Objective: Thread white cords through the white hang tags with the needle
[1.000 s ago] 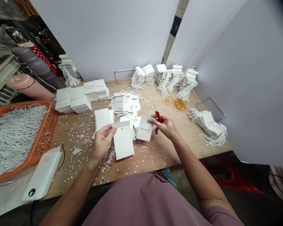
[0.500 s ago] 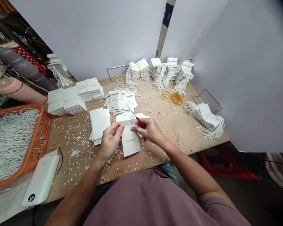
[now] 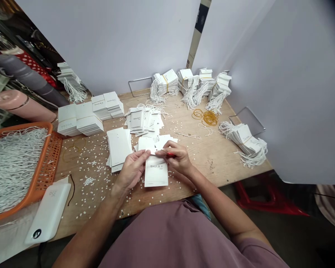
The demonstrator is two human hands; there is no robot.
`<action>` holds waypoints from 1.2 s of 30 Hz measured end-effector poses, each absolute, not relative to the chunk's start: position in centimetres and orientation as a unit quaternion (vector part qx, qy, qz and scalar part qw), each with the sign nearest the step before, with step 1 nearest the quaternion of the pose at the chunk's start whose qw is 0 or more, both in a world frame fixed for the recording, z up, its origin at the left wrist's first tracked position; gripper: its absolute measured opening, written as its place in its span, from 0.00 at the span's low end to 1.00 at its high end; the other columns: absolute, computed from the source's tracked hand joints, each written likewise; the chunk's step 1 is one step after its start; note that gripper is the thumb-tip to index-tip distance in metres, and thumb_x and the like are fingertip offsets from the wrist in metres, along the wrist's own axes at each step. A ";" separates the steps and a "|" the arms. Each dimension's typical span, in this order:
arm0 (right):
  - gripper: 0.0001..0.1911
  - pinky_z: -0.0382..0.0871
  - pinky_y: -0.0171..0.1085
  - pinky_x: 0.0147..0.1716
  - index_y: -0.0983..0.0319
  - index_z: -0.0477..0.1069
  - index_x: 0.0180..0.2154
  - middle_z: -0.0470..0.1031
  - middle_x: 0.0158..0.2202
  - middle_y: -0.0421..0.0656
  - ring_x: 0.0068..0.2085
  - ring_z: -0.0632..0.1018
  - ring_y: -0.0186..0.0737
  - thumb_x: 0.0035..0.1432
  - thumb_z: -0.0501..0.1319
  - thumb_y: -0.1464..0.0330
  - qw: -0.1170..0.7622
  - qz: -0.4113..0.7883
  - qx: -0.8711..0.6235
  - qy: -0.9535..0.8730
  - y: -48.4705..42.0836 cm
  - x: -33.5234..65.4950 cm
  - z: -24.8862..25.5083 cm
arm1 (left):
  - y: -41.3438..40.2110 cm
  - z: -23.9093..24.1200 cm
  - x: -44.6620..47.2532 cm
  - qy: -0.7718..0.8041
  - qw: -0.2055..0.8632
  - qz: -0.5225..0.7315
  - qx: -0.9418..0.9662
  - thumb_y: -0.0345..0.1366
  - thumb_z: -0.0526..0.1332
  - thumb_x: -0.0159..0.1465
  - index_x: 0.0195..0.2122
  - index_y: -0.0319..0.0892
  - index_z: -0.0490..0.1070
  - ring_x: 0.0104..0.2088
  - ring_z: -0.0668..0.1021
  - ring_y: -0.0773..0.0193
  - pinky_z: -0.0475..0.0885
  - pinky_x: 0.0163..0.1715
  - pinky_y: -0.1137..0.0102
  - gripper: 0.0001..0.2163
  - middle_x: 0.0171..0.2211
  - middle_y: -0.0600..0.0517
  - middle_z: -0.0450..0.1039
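Head view, left hand (image 3: 132, 169) pinching a white card (image 3: 156, 174) near the front edge of the tabletop (image 3: 208, 162), right hand (image 3: 179, 158) gripping a red tool (image 3: 170, 154) (mostly hidden) at the card's top, 4 corded bundles (image 3: 170, 80) along the back edge

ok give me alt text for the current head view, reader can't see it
A person's left hand and right hand hold a white card printed SHUI.B.Y near its top, with a red tool in the right. Around them, a wooden table bears card stacks and small white dots; an orange basket of white strings sits at left.
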State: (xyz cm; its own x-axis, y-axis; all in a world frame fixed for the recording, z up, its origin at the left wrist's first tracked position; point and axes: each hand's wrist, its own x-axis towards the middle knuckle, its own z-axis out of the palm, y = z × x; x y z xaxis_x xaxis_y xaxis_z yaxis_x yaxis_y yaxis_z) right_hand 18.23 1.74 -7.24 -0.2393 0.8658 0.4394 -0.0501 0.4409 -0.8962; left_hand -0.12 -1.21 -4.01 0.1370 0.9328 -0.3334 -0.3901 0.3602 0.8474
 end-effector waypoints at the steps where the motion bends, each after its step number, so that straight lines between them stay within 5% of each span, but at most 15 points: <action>1: 0.11 0.67 0.36 0.28 0.58 0.81 0.41 0.71 0.30 0.41 0.30 0.73 0.36 0.59 0.61 0.69 0.522 0.440 -0.314 -0.660 1.5 18.1 -7.2 | -1.3 -4.3 0.1 0.462 0.680 0.484 0.300 0.41 0.73 0.56 0.38 0.36 0.81 0.35 0.83 0.57 0.79 0.38 0.66 0.14 0.36 0.44 0.83; 4: 0.13 0.64 0.33 0.21 0.61 0.77 0.45 0.70 0.29 0.39 0.24 0.68 0.32 0.62 0.62 0.62 0.475 0.514 -0.377 -0.606 0.7 17.7 -7.1 | -1.5 -5.1 0.7 0.496 0.627 0.506 0.322 0.39 0.75 0.53 0.36 0.38 0.82 0.29 0.82 0.61 0.78 0.33 0.70 0.13 0.32 0.47 0.83; 7: 0.16 0.62 0.32 0.18 0.62 0.73 0.31 0.66 0.24 0.37 0.20 0.65 0.30 0.61 0.63 0.55 0.462 0.528 -0.442 -0.559 0.6 18.2 -7.5 | -1.6 -5.2 0.8 0.506 0.583 0.527 0.355 0.39 0.74 0.54 0.36 0.39 0.82 0.28 0.81 0.64 0.77 0.30 0.72 0.11 0.31 0.49 0.83; 11: 0.22 0.71 0.35 0.26 0.61 0.72 0.30 0.71 0.31 0.41 0.25 0.71 0.32 0.64 0.57 0.50 0.524 0.510 -0.476 -0.489 1.6 21.0 -7.1 | -1.2 -4.6 0.2 0.514 0.525 0.586 0.342 0.37 0.75 0.52 0.33 0.41 0.82 0.29 0.81 0.65 0.78 0.33 0.71 0.09 0.32 0.51 0.83; 15: 0.19 0.73 0.39 0.40 0.60 0.75 0.37 0.76 0.38 0.44 0.37 0.77 0.38 0.68 0.54 0.54 0.545 0.480 -0.418 -0.545 1.0 22.6 -5.0 | -0.8 -4.4 0.9 0.530 0.528 0.553 0.366 0.39 0.75 0.51 0.33 0.39 0.81 0.29 0.81 0.63 0.78 0.33 0.69 0.12 0.32 0.50 0.83; 22: 0.09 0.73 0.42 0.41 0.57 0.75 0.43 0.78 0.37 0.44 0.40 0.78 0.42 0.68 0.57 0.65 0.564 0.346 -0.395 -0.638 -1.3 20.9 -5.9 | -0.7 -4.6 3.8 0.511 0.563 0.514 0.397 0.40 0.75 0.52 0.31 0.38 0.79 0.28 0.80 0.64 0.76 0.32 0.71 0.11 0.30 0.50 0.81; 27: 0.10 0.71 0.51 0.51 0.54 0.77 0.44 0.81 0.39 0.44 0.43 0.80 0.45 0.65 0.60 0.70 0.581 0.257 -0.412 -0.653 -1.6 21.9 -7.4 | -0.4 -5.2 5.0 0.504 0.569 0.507 0.406 0.39 0.75 0.53 0.33 0.38 0.81 0.30 0.80 0.64 0.77 0.35 0.70 0.11 0.32 0.49 0.82; 36: 0.12 0.74 0.46 0.45 0.53 0.80 0.46 0.78 0.39 0.46 0.42 0.78 0.45 0.64 0.62 0.70 0.646 0.239 -0.466 -0.556 -2.6 23.4 -8.3 | 0.9 -5.7 8.2 0.512 0.577 0.474 0.423 0.40 0.75 0.52 0.33 0.39 0.82 0.30 0.80 0.63 0.76 0.34 0.69 0.12 0.32 0.48 0.83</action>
